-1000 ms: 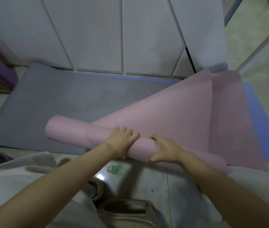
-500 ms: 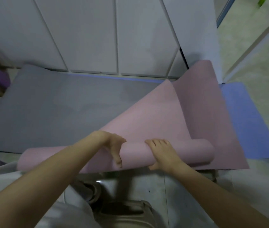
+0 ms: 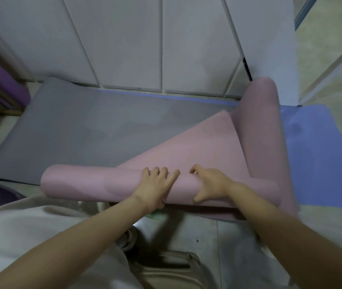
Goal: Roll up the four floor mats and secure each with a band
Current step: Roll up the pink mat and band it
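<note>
I note a grey mat [image 3: 78,130] and blue mat [image 3: 312,155] underneath, cabinet doors [image 3: 124,38] ahead; left hand [image 3: 155,185] and right hand [image 3: 212,184] both grasp the pink mat roll [image 3: 86,182].

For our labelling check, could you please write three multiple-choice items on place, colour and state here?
1. Where does the blue foam floor mat show? A) right of the pink foam floor mat; B) far left; C) on the lap.
2. Which colour is the mat that the left hand and right hand grip? A) grey; B) pink; C) purple.
3. The grey foam floor mat is: A) banded; B) rolled; C) flat.
Answers: A, blue shows beyond the pink edge; B, the gripped roll is pink; C, it lies unrolled.
</note>
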The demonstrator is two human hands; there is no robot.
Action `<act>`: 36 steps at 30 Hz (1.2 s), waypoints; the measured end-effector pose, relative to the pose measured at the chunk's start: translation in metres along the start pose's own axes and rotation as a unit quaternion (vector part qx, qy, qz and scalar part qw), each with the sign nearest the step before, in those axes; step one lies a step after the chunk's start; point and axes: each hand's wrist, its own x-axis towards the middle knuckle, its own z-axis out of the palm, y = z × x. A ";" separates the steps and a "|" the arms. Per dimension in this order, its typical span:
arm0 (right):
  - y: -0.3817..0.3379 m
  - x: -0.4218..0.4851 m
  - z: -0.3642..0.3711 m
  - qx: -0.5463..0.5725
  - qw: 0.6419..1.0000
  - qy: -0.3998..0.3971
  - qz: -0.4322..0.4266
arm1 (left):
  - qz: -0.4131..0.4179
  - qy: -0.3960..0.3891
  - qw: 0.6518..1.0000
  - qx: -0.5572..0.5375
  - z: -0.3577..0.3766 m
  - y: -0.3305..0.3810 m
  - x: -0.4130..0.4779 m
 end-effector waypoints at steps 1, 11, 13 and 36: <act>0.001 0.000 -0.002 0.006 1.000 -0.016 0.003 | 0.006 -0.003 1.000 -0.016 0.000 0.000 0.002; 0.006 -0.024 0.028 -0.189 0.970 0.131 -0.078 | 0.049 -0.217 0.951 -0.214 -0.015 -0.037 0.029; 0.008 -0.027 0.031 -0.193 0.966 0.142 -0.093 | 0.054 -0.240 0.943 -0.224 -0.012 -0.039 0.033; -0.008 -0.007 -0.006 -0.158 0.982 -0.018 -0.098 | -0.024 -0.033 0.988 -0.148 0.023 -0.001 -0.002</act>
